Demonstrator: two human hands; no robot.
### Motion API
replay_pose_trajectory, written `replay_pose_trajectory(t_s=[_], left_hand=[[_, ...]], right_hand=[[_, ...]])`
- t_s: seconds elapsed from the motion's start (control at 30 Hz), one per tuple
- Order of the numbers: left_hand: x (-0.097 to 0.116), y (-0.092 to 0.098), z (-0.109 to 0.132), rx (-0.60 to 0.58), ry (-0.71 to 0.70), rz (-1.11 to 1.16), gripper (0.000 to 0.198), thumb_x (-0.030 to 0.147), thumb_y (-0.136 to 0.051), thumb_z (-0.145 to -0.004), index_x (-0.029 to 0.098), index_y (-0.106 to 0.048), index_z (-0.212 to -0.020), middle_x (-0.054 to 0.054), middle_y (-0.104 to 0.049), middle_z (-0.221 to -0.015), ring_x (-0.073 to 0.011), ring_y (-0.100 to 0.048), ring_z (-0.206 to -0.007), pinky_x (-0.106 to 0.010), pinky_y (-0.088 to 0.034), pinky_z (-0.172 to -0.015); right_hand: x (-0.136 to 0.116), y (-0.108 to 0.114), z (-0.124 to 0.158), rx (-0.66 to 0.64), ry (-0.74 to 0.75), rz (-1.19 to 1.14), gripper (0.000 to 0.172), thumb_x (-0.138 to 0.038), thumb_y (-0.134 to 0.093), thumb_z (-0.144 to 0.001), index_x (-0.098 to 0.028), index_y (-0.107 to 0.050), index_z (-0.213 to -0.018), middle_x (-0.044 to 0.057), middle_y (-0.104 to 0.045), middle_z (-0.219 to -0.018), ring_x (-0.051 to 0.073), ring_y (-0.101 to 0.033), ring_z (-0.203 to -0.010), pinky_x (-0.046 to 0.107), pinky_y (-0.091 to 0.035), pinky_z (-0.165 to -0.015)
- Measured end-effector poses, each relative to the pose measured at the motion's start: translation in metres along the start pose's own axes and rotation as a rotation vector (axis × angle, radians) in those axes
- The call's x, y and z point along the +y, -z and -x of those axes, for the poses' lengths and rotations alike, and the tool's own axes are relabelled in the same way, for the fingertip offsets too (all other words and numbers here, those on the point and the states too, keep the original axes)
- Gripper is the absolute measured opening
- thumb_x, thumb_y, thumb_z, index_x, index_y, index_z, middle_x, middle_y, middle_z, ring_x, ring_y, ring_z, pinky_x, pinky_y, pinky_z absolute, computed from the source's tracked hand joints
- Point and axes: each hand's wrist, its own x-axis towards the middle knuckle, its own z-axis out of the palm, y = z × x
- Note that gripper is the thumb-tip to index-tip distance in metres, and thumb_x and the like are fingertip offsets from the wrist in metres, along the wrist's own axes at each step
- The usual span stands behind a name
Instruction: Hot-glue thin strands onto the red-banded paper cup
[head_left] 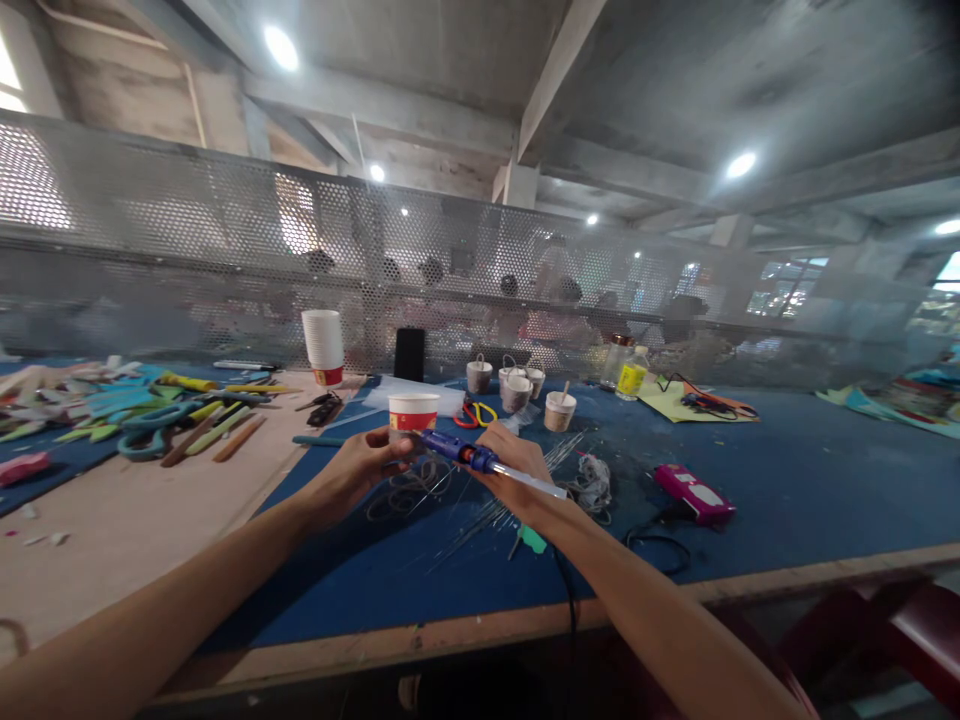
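Note:
My left hand [367, 468] is closed around the lower side of a red and white paper cup [412, 403], which it holds upright above the blue table top. In my right hand [517, 455] is a blue hot glue gun [457, 449], with a clear glue stick [532, 483] jutting out of its back. The gun's nozzle points left, at the cup's side; whether it touches cannot be made out. Beneath the hands lie a loop of grey cord [412, 490] and thin clear strands [480, 525]. A coil of grey string [592, 482] sits right of my right hand.
Behind stand a stack of paper cups [324, 345], a black phone [409, 354], several grey-wrapped cups [515, 392] and a yellow-labelled bottle [632, 374]. Red and yellow scissors [478, 414] lie nearby. A magenta box [694, 494] with a cable is at right, blue-handled scissors [154, 432] at left.

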Motion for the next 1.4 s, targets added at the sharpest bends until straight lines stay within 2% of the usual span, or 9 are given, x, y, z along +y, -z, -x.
replay_pose_trajectory(t_s=[0.27, 0.53, 0.8, 1.2, 1.4], left_hand=[[-0.0004, 0.0008, -0.0022, 0.014, 0.013, 0.023, 0.049, 0.044, -0.101, -0.060, 0.016, -0.086, -0.097, -0.017, -0.084, -0.107, -0.0290, -0.078, -0.095, -0.034, -0.060, -0.080], [-0.0036, 0.0034, -0.0033, -0.006, -0.003, 0.027, 0.048, 0.044, -0.100, -0.064, 0.015, -0.086, -0.100, -0.019, -0.084, -0.111, -0.0318, -0.078, -0.102, -0.037, -0.062, -0.084], [-0.0045, 0.0049, -0.0047, 0.004, -0.004, 0.074, 0.045, 0.039, -0.100, -0.064, 0.014, -0.085, -0.099, -0.018, -0.084, -0.107, -0.0268, -0.078, -0.093, -0.032, -0.061, -0.079], [-0.0068, 0.0081, -0.0060, 0.010, 0.016, 0.112, 0.041, 0.035, -0.099, -0.067, 0.014, -0.084, -0.099, -0.017, -0.083, -0.113, -0.0262, -0.079, -0.094, -0.031, -0.062, -0.080], [-0.0071, 0.0095, -0.0062, 0.000, 0.019, 0.137, 0.041, 0.035, -0.101, -0.065, 0.016, -0.084, -0.098, -0.014, -0.084, -0.106, -0.0228, -0.077, -0.090, -0.029, -0.061, -0.079]], right_hand=[[0.0016, 0.0003, 0.0005, 0.004, -0.011, -0.003, 0.028, -0.046, -0.059, -0.107, -0.022, -0.064, -0.094, 0.003, -0.064, -0.097, 0.016, -0.060, -0.077, 0.026, -0.035, -0.062], [0.0012, 0.0027, 0.0002, -0.004, -0.029, -0.013, 0.025, -0.043, -0.059, -0.107, -0.022, -0.064, -0.094, 0.003, -0.065, -0.098, 0.016, -0.062, -0.080, 0.026, -0.036, -0.063], [0.0024, 0.0045, 0.0005, 0.014, -0.024, -0.022, 0.018, -0.036, -0.064, -0.104, -0.023, -0.062, -0.092, 0.002, -0.064, -0.097, 0.016, -0.062, -0.082, 0.026, -0.038, -0.063], [0.0042, 0.0078, 0.0010, 0.018, -0.029, -0.039, 0.018, -0.037, -0.061, -0.106, -0.023, -0.062, -0.094, 0.003, -0.065, -0.101, 0.016, -0.062, -0.082, 0.026, -0.038, -0.067], [0.0047, 0.0097, 0.0008, 0.017, -0.027, -0.052, 0.019, -0.038, -0.060, -0.107, -0.023, -0.063, -0.096, 0.003, -0.065, -0.102, 0.016, -0.062, -0.084, 0.026, -0.040, -0.070]])
